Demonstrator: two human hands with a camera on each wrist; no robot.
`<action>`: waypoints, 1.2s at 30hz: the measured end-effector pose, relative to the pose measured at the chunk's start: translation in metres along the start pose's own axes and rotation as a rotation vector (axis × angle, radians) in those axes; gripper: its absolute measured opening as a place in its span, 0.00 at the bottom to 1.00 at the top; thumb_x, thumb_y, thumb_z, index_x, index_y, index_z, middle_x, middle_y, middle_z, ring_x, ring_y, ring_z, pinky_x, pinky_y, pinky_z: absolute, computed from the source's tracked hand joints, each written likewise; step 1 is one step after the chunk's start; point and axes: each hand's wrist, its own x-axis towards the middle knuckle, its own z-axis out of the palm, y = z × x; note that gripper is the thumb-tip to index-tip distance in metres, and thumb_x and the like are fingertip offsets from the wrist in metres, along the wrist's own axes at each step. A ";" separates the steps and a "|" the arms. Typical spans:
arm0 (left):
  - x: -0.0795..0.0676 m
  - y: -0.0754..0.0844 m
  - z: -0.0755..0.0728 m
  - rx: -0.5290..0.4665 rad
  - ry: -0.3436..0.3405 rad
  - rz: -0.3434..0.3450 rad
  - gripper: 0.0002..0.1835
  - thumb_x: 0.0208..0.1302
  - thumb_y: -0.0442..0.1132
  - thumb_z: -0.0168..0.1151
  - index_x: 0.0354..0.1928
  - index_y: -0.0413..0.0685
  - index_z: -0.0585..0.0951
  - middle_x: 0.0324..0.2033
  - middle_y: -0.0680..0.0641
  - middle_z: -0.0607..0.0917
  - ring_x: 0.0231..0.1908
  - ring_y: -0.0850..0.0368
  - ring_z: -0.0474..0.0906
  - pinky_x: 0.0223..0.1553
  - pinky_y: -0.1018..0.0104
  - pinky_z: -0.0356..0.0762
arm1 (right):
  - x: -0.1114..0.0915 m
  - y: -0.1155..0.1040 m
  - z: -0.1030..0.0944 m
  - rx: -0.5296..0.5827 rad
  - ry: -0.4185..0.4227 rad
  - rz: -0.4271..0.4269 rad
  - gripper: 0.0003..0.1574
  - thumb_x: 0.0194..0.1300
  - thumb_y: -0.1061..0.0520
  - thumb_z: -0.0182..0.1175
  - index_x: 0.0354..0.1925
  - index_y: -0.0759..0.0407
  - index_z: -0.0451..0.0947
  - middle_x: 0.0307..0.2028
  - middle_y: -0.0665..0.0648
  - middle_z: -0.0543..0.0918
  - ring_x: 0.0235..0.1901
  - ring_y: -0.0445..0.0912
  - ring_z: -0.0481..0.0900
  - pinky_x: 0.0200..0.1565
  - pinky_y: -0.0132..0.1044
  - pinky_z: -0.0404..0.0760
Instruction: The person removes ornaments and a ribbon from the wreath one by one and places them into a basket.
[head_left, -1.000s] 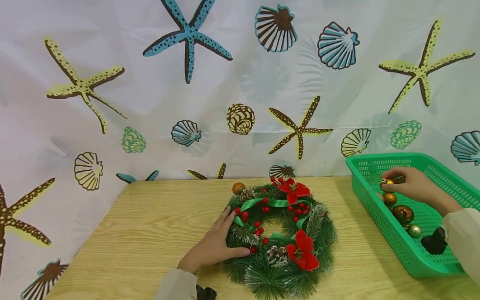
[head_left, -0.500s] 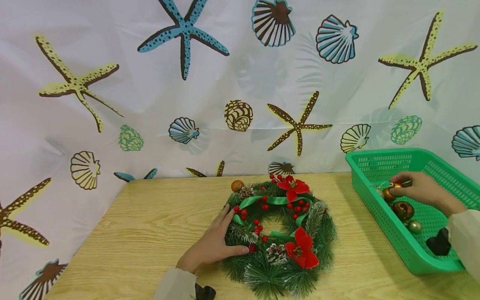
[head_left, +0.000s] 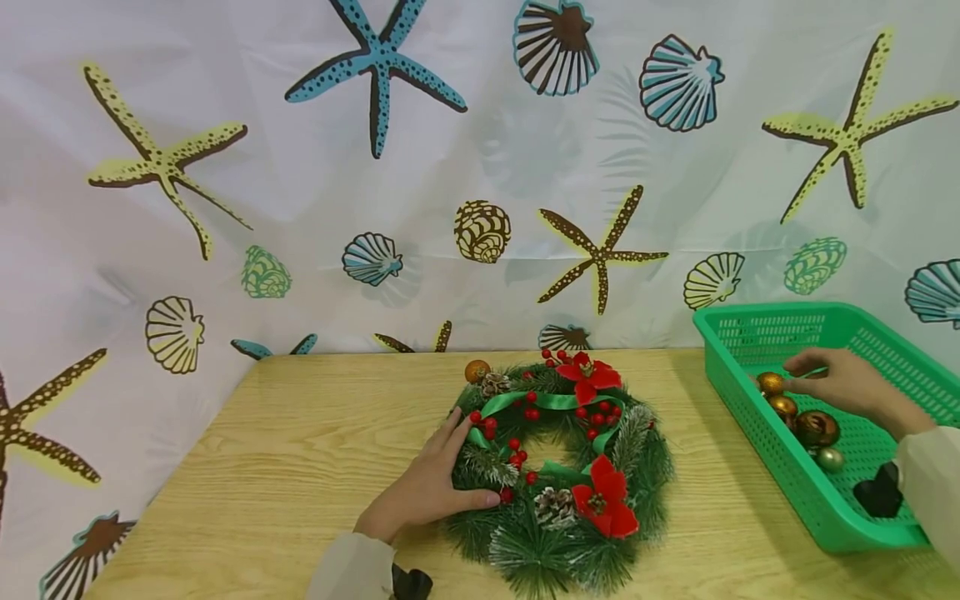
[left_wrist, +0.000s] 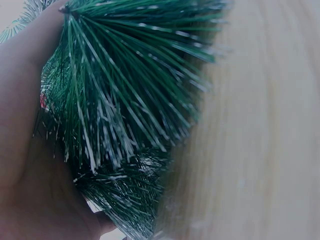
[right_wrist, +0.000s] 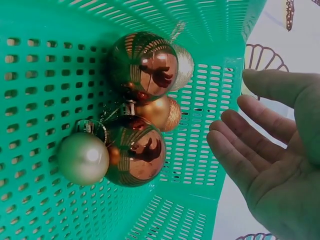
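Observation:
My left hand [head_left: 420,492] rests on the left side of a green Christmas wreath [head_left: 555,575], its fingers stretched along the outer edge and the thumb on top. Red poinsettias [head_left: 604,500], berries, pine cones [head_left: 555,510] and a green ribbon [head_left: 555,406] decorate it. An orange bauble [head_left: 477,372] shows at its far left edge. My right hand [head_left: 847,383] hovers inside the green basket [head_left: 795,483] with spread, relaxed fingers and nothing in them. Close to its fingertips lies a gold bauble [head_left: 770,382]; shiny copper baubles [right_wrist: 145,65] and a pale gold one [right_wrist: 84,159] lie nearby.
The basket stands at the right of the wooden table [head_left: 322,433], its slotted walls rising around the baubles. Behind the table hangs a white curtain [head_left: 450,167] with starfish and shell prints.
My right hand has let go of the gold bauble, which now lies among the others by the basket's left wall, and its fingers have spread. The left hand and wreath stay put.

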 end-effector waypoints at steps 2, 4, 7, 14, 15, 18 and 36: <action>0.001 -0.001 0.000 0.002 0.000 0.002 0.58 0.54 0.67 0.63 0.76 0.51 0.43 0.76 0.45 0.36 0.73 0.32 0.37 0.63 0.30 0.52 | 0.000 -0.001 -0.001 0.001 0.003 -0.001 0.29 0.69 0.50 0.56 0.56 0.73 0.71 0.52 0.77 0.74 0.49 0.70 0.74 0.39 0.52 0.78; 0.001 -0.001 0.000 0.002 -0.001 0.004 0.58 0.54 0.66 0.63 0.76 0.51 0.43 0.75 0.44 0.36 0.73 0.32 0.38 0.63 0.30 0.52 | 0.001 -0.002 -0.002 0.006 0.003 0.000 0.29 0.70 0.50 0.55 0.56 0.73 0.70 0.52 0.77 0.74 0.49 0.70 0.74 0.39 0.51 0.78; 0.001 -0.002 -0.001 0.000 -0.001 0.004 0.58 0.54 0.66 0.63 0.76 0.51 0.43 0.75 0.44 0.36 0.73 0.32 0.38 0.63 0.30 0.52 | 0.002 -0.005 -0.003 0.004 0.008 -0.005 0.29 0.70 0.51 0.55 0.56 0.73 0.70 0.52 0.77 0.74 0.49 0.69 0.75 0.39 0.52 0.78; 0.000 -0.003 -0.001 0.003 0.005 0.001 0.58 0.54 0.66 0.63 0.76 0.50 0.44 0.75 0.44 0.36 0.73 0.33 0.39 0.63 0.30 0.53 | 0.013 -0.026 -0.008 0.037 0.024 -0.035 0.29 0.71 0.49 0.54 0.57 0.72 0.70 0.53 0.76 0.74 0.51 0.69 0.74 0.42 0.54 0.78; -0.001 -0.003 -0.001 0.004 0.006 0.001 0.58 0.54 0.66 0.63 0.76 0.50 0.44 0.75 0.44 0.36 0.73 0.33 0.39 0.63 0.30 0.53 | 0.015 -0.030 -0.009 0.040 0.023 -0.039 0.29 0.71 0.49 0.54 0.57 0.72 0.70 0.54 0.76 0.74 0.51 0.69 0.74 0.42 0.54 0.78; -0.001 -0.002 -0.002 0.000 0.010 0.003 0.58 0.54 0.67 0.63 0.76 0.50 0.44 0.75 0.44 0.37 0.73 0.33 0.39 0.62 0.30 0.54 | 0.023 -0.042 -0.013 0.045 0.012 -0.046 0.30 0.71 0.47 0.54 0.58 0.70 0.69 0.55 0.75 0.73 0.52 0.68 0.74 0.43 0.53 0.78; -0.003 -0.001 -0.002 0.023 0.008 0.000 0.58 0.53 0.69 0.62 0.76 0.51 0.44 0.76 0.44 0.37 0.73 0.36 0.39 0.64 0.33 0.54 | 0.072 -0.133 0.007 0.133 -0.010 -0.213 0.23 0.70 0.55 0.56 0.57 0.68 0.71 0.54 0.70 0.76 0.52 0.63 0.76 0.50 0.55 0.76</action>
